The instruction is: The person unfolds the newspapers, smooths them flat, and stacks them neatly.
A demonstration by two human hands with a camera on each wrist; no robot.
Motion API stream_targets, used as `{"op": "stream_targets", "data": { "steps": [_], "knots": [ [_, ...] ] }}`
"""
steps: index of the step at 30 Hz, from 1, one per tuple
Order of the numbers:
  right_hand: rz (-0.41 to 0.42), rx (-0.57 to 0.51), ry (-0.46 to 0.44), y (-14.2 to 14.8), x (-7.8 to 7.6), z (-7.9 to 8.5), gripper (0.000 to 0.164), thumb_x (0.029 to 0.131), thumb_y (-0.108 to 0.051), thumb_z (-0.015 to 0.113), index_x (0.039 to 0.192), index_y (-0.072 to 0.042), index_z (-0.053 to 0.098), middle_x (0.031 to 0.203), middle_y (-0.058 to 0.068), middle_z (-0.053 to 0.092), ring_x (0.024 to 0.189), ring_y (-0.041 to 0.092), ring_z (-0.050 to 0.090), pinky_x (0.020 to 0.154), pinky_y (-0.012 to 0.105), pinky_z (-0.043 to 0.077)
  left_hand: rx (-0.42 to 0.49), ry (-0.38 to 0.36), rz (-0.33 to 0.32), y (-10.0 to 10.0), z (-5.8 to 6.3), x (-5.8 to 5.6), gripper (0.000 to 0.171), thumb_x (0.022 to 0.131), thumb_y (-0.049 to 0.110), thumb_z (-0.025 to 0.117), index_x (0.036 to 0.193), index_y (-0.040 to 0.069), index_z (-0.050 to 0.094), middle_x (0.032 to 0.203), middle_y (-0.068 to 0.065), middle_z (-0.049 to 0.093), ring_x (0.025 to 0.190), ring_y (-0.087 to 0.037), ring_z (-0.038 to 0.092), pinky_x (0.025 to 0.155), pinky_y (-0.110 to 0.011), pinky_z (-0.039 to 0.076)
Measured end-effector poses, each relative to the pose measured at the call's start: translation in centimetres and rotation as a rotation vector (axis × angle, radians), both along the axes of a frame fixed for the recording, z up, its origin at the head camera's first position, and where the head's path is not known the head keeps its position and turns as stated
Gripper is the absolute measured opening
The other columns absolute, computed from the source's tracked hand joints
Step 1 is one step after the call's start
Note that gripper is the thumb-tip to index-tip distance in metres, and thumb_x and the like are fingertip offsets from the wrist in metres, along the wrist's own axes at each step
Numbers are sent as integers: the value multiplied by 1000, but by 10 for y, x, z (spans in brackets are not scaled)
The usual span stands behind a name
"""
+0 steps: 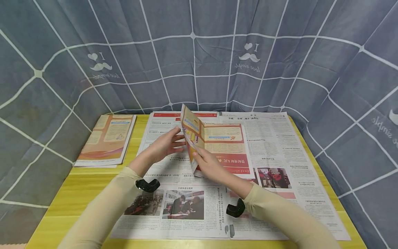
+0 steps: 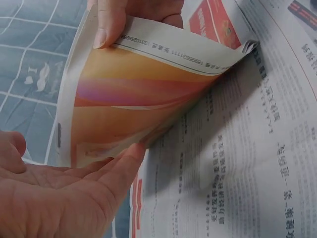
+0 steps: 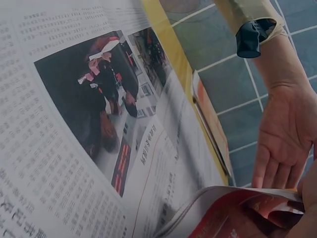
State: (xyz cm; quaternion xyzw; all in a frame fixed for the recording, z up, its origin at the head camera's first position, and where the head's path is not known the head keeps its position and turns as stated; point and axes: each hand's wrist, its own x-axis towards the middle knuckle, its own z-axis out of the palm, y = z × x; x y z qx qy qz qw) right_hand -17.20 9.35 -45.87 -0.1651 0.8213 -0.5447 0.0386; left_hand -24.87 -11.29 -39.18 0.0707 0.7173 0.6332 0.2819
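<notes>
A folded colour newspaper (image 1: 230,148) stands half lifted above the spread newspapers, its left leaf raised and its right part lying flat. My right hand (image 1: 209,164) pinches the near edge of the raised leaf, thumb on one face; the left wrist view shows that thumb on the orange-printed side (image 2: 138,99). My left hand (image 1: 166,145) is left of the leaf with fingers fairly straight. In the left wrist view, the fingertips of the left hand (image 2: 64,198) touch the leaf's lower edge. The right wrist view shows the left palm facing the red page (image 3: 233,213).
Large spread newspapers (image 1: 264,214) cover most of the yellow table (image 1: 59,204). A stack of folded newspapers (image 1: 105,138) lies at the table's left. A grey checked curtain (image 1: 211,58) surrounds the back and sides. Each wrist wears a black band (image 1: 147,185).
</notes>
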Motion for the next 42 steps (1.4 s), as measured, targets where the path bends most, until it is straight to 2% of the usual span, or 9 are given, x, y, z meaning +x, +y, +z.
{"op": "stream_targets", "data": {
  "steps": [3, 10, 15, 20, 23, 27, 31, 34, 42],
  "knots": [
    [21, -4, -12, -5, -3, -2, 52, 112, -37, 41, 161, -22, 35, 157, 6, 45, 142, 25, 44, 112, 51, 39, -2, 2, -2, -3, -1, -1, 73, 110, 53, 31, 166, 9, 12, 165, -20, 27, 144, -38, 40, 112, -48, 41],
    [101, 32, -36, -13, -3, -6, 55, 111, -40, 43, 161, -18, 35, 140, 7, 59, 116, 21, 61, 94, 44, 50, -8, -3, 9, -9, -5, -3, 71, 110, 54, 32, 166, 14, 16, 165, -20, 25, 144, -39, 40, 112, -51, 41],
    [145, 111, -18, -10, 1, -10, 60, 108, -43, 49, 161, -18, 35, 155, 6, 48, 137, 22, 49, 108, 45, 45, -35, -10, 15, -15, -11, -6, 63, 112, 49, 28, 164, 12, 25, 163, -18, 31, 144, -38, 41, 112, -52, 39],
    [133, 125, -57, 7, 6, -14, 59, 108, -36, 52, 162, -19, 35, 156, 8, 46, 140, 27, 47, 111, 49, 42, -97, 0, 31, -22, -16, -7, 56, 113, 37, 32, 161, 7, 27, 150, -20, 46, 136, -35, 48, 109, -52, 43],
    [76, 94, -96, 27, 6, -18, 57, 108, -31, 53, 161, -17, 36, 152, 13, 50, 136, 31, 51, 108, 51, 44, -122, 9, 37, -26, -22, -7, 56, 113, 25, 36, 163, 7, 19, 146, -23, 48, 130, -36, 53, 102, -48, 49],
    [-73, 78, -117, 63, 0, -23, 57, 108, -25, 55, 159, -8, 37, 153, 18, 48, 137, 36, 49, 110, 53, 42, -128, 28, 23, -33, -31, -8, 58, 111, 15, 36, 165, 9, 13, 144, -26, 49, 123, -36, 58, 94, -45, 54],
    [-246, 105, -152, 103, -9, -26, 59, 108, -26, 51, 160, -6, 32, 159, 19, 39, 144, 41, 38, 115, 57, 33, -146, 48, 33, -40, -41, -9, 63, 110, 10, 36, 166, 12, 6, 143, -26, 50, 115, -33, 63, 88, -43, 56],
    [-344, 78, -229, 130, -15, -26, 63, 109, -27, 48, 163, -6, 24, 162, 20, 31, 149, 42, 29, 117, 58, 28, -182, 61, 56, -44, -48, -9, 68, 110, 9, 39, 166, 15, 1, 144, -26, 50, 110, -31, 66, 86, -41, 57],
    [-428, -116, -388, 167, -22, -27, 68, 109, -21, 45, 164, -1, 10, 163, 27, 22, 149, 42, 26, 116, 54, 34, -289, 108, 90, -47, -64, -9, 75, 109, 12, 45, 166, 17, -2, 145, -29, 48, 102, -29, 68, 83, -41, 59]
  ]
}}
